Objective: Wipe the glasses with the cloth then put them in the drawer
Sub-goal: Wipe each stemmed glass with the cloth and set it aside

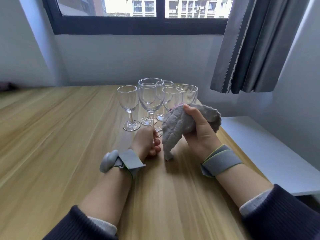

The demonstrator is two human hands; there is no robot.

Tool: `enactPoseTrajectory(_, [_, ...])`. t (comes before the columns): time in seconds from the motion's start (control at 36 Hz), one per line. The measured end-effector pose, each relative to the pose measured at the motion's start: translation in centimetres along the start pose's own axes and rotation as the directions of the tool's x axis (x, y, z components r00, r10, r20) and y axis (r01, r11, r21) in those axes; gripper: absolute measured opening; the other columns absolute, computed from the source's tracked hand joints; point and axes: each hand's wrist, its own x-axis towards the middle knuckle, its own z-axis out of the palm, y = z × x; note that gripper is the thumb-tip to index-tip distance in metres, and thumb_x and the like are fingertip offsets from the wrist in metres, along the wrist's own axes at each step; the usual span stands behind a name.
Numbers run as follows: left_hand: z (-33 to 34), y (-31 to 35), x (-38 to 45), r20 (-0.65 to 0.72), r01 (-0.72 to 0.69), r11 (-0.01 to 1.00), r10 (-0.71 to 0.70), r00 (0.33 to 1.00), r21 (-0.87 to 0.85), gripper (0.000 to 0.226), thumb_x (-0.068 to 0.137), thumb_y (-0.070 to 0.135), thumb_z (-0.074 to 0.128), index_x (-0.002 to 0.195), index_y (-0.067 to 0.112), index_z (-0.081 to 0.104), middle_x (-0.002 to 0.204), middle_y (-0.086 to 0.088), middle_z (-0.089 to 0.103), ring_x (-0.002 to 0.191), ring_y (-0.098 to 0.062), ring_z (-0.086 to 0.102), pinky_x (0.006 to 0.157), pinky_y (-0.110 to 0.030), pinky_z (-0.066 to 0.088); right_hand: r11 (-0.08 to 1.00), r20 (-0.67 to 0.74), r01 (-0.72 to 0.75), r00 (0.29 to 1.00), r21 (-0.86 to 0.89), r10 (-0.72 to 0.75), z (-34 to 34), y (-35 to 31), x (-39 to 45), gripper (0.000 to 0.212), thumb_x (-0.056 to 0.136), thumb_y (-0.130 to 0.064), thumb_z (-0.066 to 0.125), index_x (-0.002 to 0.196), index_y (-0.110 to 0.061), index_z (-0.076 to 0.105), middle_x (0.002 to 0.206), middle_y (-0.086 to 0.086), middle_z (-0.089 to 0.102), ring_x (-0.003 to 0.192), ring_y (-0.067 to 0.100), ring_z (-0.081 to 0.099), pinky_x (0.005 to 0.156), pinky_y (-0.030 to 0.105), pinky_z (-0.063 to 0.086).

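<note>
My left hand (148, 143) grips the stem of a clear wine glass (151, 97) and holds it upright just above the wooden table (60, 135). Beside it on the right, my right hand (199, 130) holds a bunched grey fluffy cloth (174, 129); one corner of the cloth hangs down to the table. The cloth is close to the glass's foot but apart from its bowl. Behind the held glass stand several more wine glasses, the leftmost (129, 108) clearly separate, and a ribbed tumbler (187, 93). No drawer is in view.
A white lower surface (259, 144) adjoins the table's right edge. A grey curtain (251, 49) hangs at the upper right beside the window (138, 14). Bare tabletop stretches to the left and toward me.
</note>
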Motion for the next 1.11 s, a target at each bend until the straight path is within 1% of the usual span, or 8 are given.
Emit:
enactPoseTrajectory(0.08, [-0.6,-0.4,0.5,-0.106,-0.259,0.952,0.278,0.955,0.165,0.015,0.084,0.011,0.039,0.069,0.009,0.041,0.057,-0.009,0.041,0.041,-0.02,0.037,0.039,-0.02,0.027,0.999,-0.094,-0.033,0.995,0.028,0.035,-0.2,0.2,0.2,0.067,0.059,-0.02,0.083,0.119,0.0,0.061,0.112,0.014,0.069,0.106,0.026,0.065,0.095,0.034,0.051])
enactPoseTrajectory(0.17, [-1.0,-0.6,0.1,-0.08,-0.466,0.778,0.543,0.836,0.421,0.015,0.077,0.024,0.04,0.074,0.011,0.046,0.06,-0.008,0.051,0.056,-0.032,0.05,0.058,-0.039,0.041,0.997,-0.131,-0.026,0.991,0.074,0.036,-0.4,0.1,0.6,0.078,0.048,-0.02,0.086,0.12,-0.002,0.061,0.109,0.014,0.07,0.103,0.026,0.067,0.091,0.034,0.053])
enactPoseTrajectory(0.33, [-1.5,-0.2,-0.7,-0.002,-0.573,0.481,0.767,0.641,0.664,0.01,0.093,0.01,0.042,0.087,0.007,0.049,0.063,-0.002,0.048,0.06,-0.017,0.044,0.057,-0.03,0.031,0.999,-0.144,-0.039,0.989,0.035,0.044,-0.8,0.4,1.2,0.06,0.065,-0.018,0.083,0.118,-0.003,0.062,0.107,0.014,0.071,0.101,0.026,0.067,0.093,0.037,0.053])
enactPoseTrajectory(0.39, [-1.5,-0.3,-0.5,-0.018,-0.565,0.519,0.747,0.665,0.642,0.011,0.091,0.013,0.042,0.084,0.008,0.049,0.063,-0.001,0.047,0.061,-0.02,0.044,0.059,-0.032,0.032,1.0,-0.123,-0.017,0.992,-0.005,0.016,-1.0,0.4,1.3,0.059,0.066,-0.02,0.083,0.118,-0.002,0.063,0.109,0.014,0.07,0.103,0.025,0.067,0.096,0.038,0.051])
enactPoseTrajectory(0.47, [-1.5,-0.2,-0.1,-0.104,-0.504,0.735,0.605,0.789,0.454,0.012,0.075,0.023,0.039,0.071,0.012,0.044,0.061,-0.006,0.045,0.064,-0.032,0.042,0.059,-0.041,0.038,0.975,-0.013,0.096,0.995,-0.202,-0.101,-1.0,0.3,1.3,0.047,0.073,-0.024,0.079,0.113,-0.004,0.065,0.113,0.012,0.068,0.108,0.025,0.064,0.102,0.038,0.046])
enactPoseTrajectory(0.61, [-1.8,0.4,0.8,-0.158,-0.162,0.984,0.171,0.972,0.067,0.027,0.089,0.004,0.037,0.063,0.01,0.038,0.056,-0.006,0.033,0.046,-0.018,0.027,0.034,-0.015,0.022,0.77,0.051,0.222,0.969,-0.599,-0.24,-0.7,0.7,0.6,0.058,0.069,-0.041,0.079,0.115,-0.012,0.06,0.114,0.017,0.064,0.106,0.027,0.064,0.099,0.045,0.047])
enactPoseTrajectory(0.83, [-2.4,0.5,0.3,0.035,0.063,0.998,-0.062,0.997,-0.02,0.021,0.087,0.011,0.036,0.066,0.011,0.04,0.051,-0.001,0.029,0.028,-0.009,0.025,0.035,-0.004,0.016,0.685,0.267,0.457,0.889,-0.568,-0.372,-0.2,-0.1,-1.0,0.016,0.076,0.001,0.074,0.085,-0.011,0.069,0.085,0.005,0.071,0.083,0.017,0.069,0.077,0.029,0.056])
enactPoseTrajectory(1.11, [-1.1,-0.1,0.5,-0.071,-0.054,0.997,0.058,0.996,0.06,0.026,0.092,0.007,0.039,0.066,0.011,0.038,0.056,-0.004,0.03,0.037,-0.012,0.023,0.039,-0.01,0.015,0.784,0.004,0.215,0.965,-0.582,-0.261,-1.0,0.3,0.3,0.02,0.08,-0.027,0.074,0.095,-0.021,0.063,0.099,0.005,0.068,0.095,0.018,0.066,0.085,0.029,0.052])
